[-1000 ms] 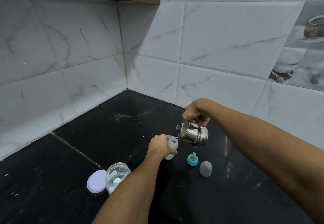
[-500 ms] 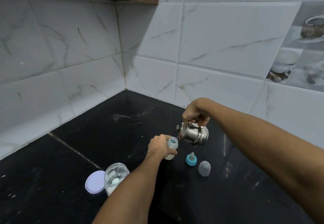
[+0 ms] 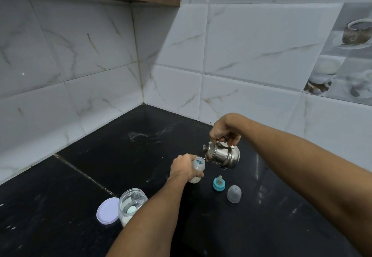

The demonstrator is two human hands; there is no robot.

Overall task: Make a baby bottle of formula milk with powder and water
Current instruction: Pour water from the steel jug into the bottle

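1. Fingers (image 3: 231, 139) of the right hand (image 3: 224, 129) are curled tight round the handle of the steel kettle (image 3: 222, 155); the left hand (image 3: 184, 167) is wrapped round the baby bottle (image 3: 198, 166), thumb across its front.
2. Bottle stands on the black counter (image 3: 100, 156), mouth open, pale powder or milk at the bottom, can't tell which.
3. Kettle is tipped w/ spout just at the bottle's rim; too small to tell if water is running.
4. Vs 1 s ago: almost no change. Both hands keep the same holds and the kettle's tilt looks the same; the view shifted a bit.
5. Around: teal teat ring (image 3: 219, 184) and clear cap (image 3: 234, 194) sit on the counter right of the bottle, side by side, apart from it.
6. Nearer the camera, the open powder jar (image 3: 130, 204) has a pale scoop inside; its lilac lid (image 3: 107, 211) lies flat, touching the jar's left side.
7. Left forearm crosses in front of the jar's right edge. Left hand hides most of the bottle's body.
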